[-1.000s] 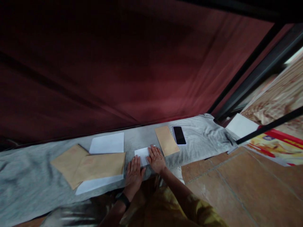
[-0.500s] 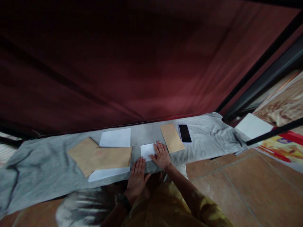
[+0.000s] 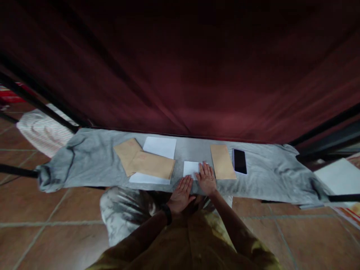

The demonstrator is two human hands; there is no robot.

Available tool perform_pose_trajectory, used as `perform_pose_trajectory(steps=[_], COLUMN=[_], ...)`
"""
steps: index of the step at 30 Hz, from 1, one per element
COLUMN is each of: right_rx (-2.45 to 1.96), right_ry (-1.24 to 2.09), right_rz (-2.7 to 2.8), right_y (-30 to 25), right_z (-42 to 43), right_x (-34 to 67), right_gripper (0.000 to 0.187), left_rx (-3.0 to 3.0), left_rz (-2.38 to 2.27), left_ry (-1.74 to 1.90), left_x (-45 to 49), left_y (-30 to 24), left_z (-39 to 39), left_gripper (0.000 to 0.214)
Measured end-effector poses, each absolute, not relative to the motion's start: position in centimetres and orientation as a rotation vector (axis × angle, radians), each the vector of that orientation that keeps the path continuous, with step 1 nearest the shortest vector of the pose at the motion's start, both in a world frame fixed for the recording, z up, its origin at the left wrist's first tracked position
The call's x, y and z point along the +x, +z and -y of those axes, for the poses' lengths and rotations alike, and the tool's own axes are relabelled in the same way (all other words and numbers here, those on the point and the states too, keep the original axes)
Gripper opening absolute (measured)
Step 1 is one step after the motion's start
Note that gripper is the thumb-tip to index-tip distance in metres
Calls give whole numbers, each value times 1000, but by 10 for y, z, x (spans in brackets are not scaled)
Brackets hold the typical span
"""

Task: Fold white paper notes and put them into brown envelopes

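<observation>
A small white folded-looking sheet of paper (image 3: 190, 168) lies flat on the grey cloth, a little right of the middle. My right hand (image 3: 206, 179) rests flat over its right side, fingers stretched out. At the sheet's lower left edge lies my left hand (image 3: 181, 194), palm down with straight fingers. Just right of my right hand is a single brown envelope (image 3: 223, 162). To the left, brown envelopes (image 3: 153, 164) overlap one another, with a white sheet (image 3: 161, 146) behind them and another white sheet (image 3: 150, 179) partly under them.
A dark-screened phone (image 3: 240, 161) lies right of the single envelope. The grey cloth (image 3: 267, 168) covers a long narrow surface, backed by a dark red fabric wall (image 3: 197, 93). Black bars (image 3: 18, 170) stand at the sides. Tiled floor (image 3: 56, 210) shows below.
The view has swung left, so everything on the cloth appears farther right. Both hands stay flat at the small white sheet, which keeps its place between the envelopes.
</observation>
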State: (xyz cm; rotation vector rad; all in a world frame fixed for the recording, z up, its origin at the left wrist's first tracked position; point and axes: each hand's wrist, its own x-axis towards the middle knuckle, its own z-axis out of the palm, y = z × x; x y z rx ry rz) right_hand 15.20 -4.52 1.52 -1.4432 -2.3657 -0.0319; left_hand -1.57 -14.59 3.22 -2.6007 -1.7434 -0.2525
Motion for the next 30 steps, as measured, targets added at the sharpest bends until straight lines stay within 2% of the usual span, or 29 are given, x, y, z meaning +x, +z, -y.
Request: perform_pose_trajectory(steps=[6,12,26,30], right_rx=[-1382,-1139,-1189,-1208], right_ry=[86,303,269,240], right_rz=[2428,2646,2673,2645], right_y=[28,35,32,31], right_z=[50,59,31,33], right_x=[141,113,110,125], right_gripper=[56,49,48,49], left_rx=[-2642,-2658,-2645,-2630], left_rz=[1762,1778,1812,1814], left_ry=[-84,-79,-23,-16], left_x=[-12,-6,-2,-1], left_y=[31,26,28,31], left_z=[150,148,148,148], left_gripper=[78,64,68,78])
